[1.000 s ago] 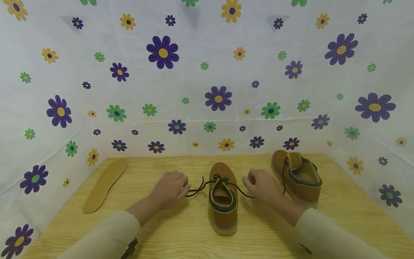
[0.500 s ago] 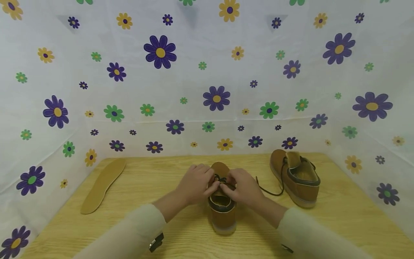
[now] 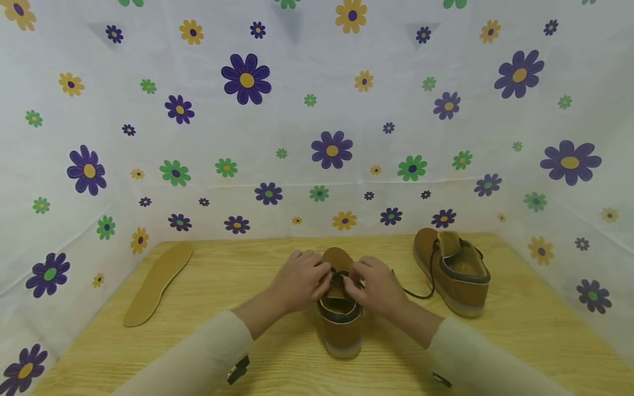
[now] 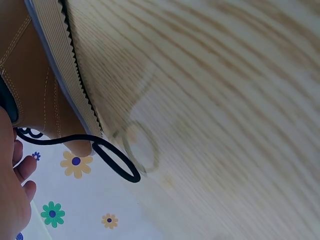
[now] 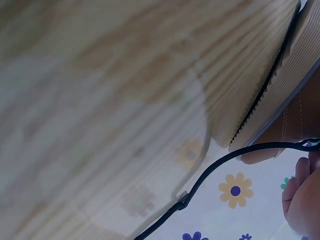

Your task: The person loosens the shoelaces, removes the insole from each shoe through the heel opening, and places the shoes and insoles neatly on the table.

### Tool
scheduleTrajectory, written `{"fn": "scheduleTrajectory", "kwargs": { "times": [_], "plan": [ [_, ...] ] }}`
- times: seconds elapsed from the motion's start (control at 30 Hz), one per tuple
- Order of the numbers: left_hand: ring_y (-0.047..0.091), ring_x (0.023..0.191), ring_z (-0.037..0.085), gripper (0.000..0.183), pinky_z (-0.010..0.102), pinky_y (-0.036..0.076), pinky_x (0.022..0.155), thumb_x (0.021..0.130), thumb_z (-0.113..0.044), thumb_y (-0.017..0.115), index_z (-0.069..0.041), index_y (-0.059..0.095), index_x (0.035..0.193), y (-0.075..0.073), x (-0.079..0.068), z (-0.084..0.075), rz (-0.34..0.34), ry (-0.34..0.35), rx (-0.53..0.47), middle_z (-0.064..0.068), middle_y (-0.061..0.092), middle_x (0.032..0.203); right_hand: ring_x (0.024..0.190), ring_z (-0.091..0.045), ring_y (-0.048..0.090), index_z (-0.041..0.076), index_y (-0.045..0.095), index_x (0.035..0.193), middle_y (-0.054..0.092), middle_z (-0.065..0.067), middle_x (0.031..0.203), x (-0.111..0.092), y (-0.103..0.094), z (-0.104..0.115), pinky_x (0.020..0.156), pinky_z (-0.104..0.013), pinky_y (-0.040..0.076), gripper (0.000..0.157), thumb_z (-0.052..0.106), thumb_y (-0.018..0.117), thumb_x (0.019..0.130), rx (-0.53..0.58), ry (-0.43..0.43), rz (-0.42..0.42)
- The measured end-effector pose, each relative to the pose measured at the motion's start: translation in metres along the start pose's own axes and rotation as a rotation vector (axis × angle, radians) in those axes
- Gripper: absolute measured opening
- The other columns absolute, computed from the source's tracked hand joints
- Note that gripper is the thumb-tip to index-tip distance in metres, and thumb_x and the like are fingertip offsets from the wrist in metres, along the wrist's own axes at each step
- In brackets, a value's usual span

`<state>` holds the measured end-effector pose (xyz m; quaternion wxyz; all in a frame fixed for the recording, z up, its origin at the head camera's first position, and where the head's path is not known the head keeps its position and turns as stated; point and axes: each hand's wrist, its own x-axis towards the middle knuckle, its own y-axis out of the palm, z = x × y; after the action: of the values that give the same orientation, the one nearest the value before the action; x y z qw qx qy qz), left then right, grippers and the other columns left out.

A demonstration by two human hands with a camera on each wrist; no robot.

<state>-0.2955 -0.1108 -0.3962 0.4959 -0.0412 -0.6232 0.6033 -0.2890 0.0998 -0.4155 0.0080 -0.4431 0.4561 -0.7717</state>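
Note:
A brown ankle-high lace-up shoe stands at the table's middle, toe away from me. Over its front, my left hand and right hand face each other, each pinching part of the black shoelace. Their fingertips sit slightly apart, with a knot between them. In the left wrist view a doubled-back length of shoelace hangs beside the sole from the left hand. A long shoelace end runs from the right hand in the right wrist view. Exact fingertip contact is partly hidden.
A second brown shoe stands at the back right, one lace trailing onto the wooden table. At the left lies a tan insole. White flower-patterned cloth encloses the table's back and sides.
Both hands came inward from either side of the shoe, where they held the lace ends out, to its lacing. In the last half second the fingertips have drawn slightly apart.

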Motion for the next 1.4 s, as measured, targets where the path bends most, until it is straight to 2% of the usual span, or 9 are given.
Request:
{"fn": "scheduleTrajectory", "kwargs": {
  "times": [0.27, 0.43, 0.73, 0.93, 1.07, 1.17, 1.27, 1.33, 1.4],
  "plan": [
    [0.046, 0.068, 0.014, 0.013, 0.030, 0.035, 0.063, 0.088, -0.026, 0.054, -0.018, 0.062, 0.082, -0.002, -0.005, 0.005, -0.045, 0.019, 0.012, -0.004, 0.051, 0.073, 0.062, -0.008, 0.045, 0.017, 0.057, 0.068, 0.052, 0.005, 0.069, -0.002, -0.002, -0.008, 0.056, -0.023, 0.041, 0.012, 0.019, 0.062, 0.079, -0.051, -0.052, -0.071],
    [0.048, 0.067, 0.015, 0.012, 0.030, 0.037, 0.063, 0.088, -0.025, 0.055, -0.018, 0.064, 0.083, -0.002, -0.009, 0.009, -0.058, 0.028, 0.037, -0.004, 0.053, 0.072, 0.061, -0.009, 0.046, 0.016, 0.054, 0.063, 0.052, 0.004, 0.067, -0.002, -0.004, -0.012, 0.056, -0.025, 0.042, 0.014, 0.015, 0.060, 0.075, -0.072, -0.076, -0.111],
    [0.043, 0.064, 0.013, 0.013, 0.027, 0.032, 0.061, 0.086, -0.026, 0.058, -0.020, 0.061, 0.075, -0.007, -0.021, 0.013, -0.053, 0.011, 0.052, -0.006, 0.054, 0.069, 0.057, -0.008, 0.045, 0.017, 0.051, 0.058, 0.050, 0.006, 0.064, -0.002, -0.010, -0.013, 0.055, -0.025, 0.040, 0.017, 0.014, 0.060, 0.072, -0.132, 0.003, -0.061],
    [0.043, 0.064, 0.012, 0.015, 0.028, 0.031, 0.061, 0.087, -0.026, 0.053, -0.022, 0.058, 0.074, -0.008, -0.012, 0.010, -0.036, -0.014, 0.024, -0.007, 0.050, 0.068, 0.059, -0.006, 0.045, 0.017, 0.054, 0.065, 0.051, 0.006, 0.066, -0.002, -0.008, -0.012, 0.056, -0.022, 0.040, 0.013, 0.015, 0.060, 0.076, -0.100, 0.007, -0.037],
    [0.044, 0.067, 0.012, 0.018, 0.029, 0.034, 0.062, 0.085, -0.032, 0.059, -0.021, 0.052, 0.071, -0.012, -0.003, 0.002, -0.037, 0.009, -0.036, -0.007, 0.047, 0.071, 0.060, -0.006, 0.045, 0.016, 0.056, 0.069, 0.051, 0.006, 0.067, -0.003, -0.007, -0.012, 0.056, -0.021, 0.040, 0.010, 0.014, 0.060, 0.078, -0.078, -0.004, -0.040],
    [0.044, 0.075, 0.013, 0.026, 0.029, 0.037, 0.067, 0.081, -0.042, 0.066, -0.022, 0.054, 0.070, -0.016, 0.005, -0.006, 0.043, 0.010, -0.130, -0.006, 0.049, 0.081, 0.059, -0.006, 0.042, 0.015, 0.055, 0.068, 0.050, 0.004, 0.065, -0.003, -0.006, -0.013, 0.055, -0.020, 0.038, 0.012, 0.015, 0.060, 0.080, -0.084, -0.023, -0.042],
    [0.045, 0.087, 0.014, 0.033, 0.032, 0.039, 0.075, 0.072, -0.054, 0.072, -0.025, 0.056, 0.067, -0.018, 0.015, -0.015, 0.189, -0.043, -0.190, -0.004, 0.053, 0.098, 0.058, -0.006, 0.039, 0.016, 0.055, 0.068, 0.050, 0.003, 0.064, -0.003, -0.005, -0.014, 0.054, -0.020, 0.036, 0.015, 0.018, 0.059, 0.082, -0.090, -0.023, -0.034],
    [0.045, 0.099, 0.017, 0.035, 0.035, 0.040, 0.081, 0.066, -0.058, 0.074, -0.027, 0.058, 0.064, -0.019, 0.022, -0.021, 0.289, -0.089, -0.180, -0.003, 0.052, 0.113, 0.058, -0.006, 0.039, 0.016, 0.055, 0.067, 0.049, 0.004, 0.064, -0.003, -0.005, -0.014, 0.055, -0.020, 0.036, 0.018, 0.020, 0.059, 0.084, -0.091, -0.012, -0.026],
    [0.044, 0.108, 0.019, 0.033, 0.039, 0.041, 0.085, 0.063, -0.059, 0.075, -0.029, 0.063, 0.069, -0.018, 0.029, -0.025, 0.370, -0.121, -0.139, -0.002, 0.049, 0.124, 0.058, -0.005, 0.039, 0.017, 0.055, 0.066, 0.048, 0.005, 0.063, -0.003, -0.006, -0.014, 0.055, -0.021, 0.036, 0.019, 0.021, 0.059, 0.085, -0.089, 0.000, -0.019]
  ]
}}
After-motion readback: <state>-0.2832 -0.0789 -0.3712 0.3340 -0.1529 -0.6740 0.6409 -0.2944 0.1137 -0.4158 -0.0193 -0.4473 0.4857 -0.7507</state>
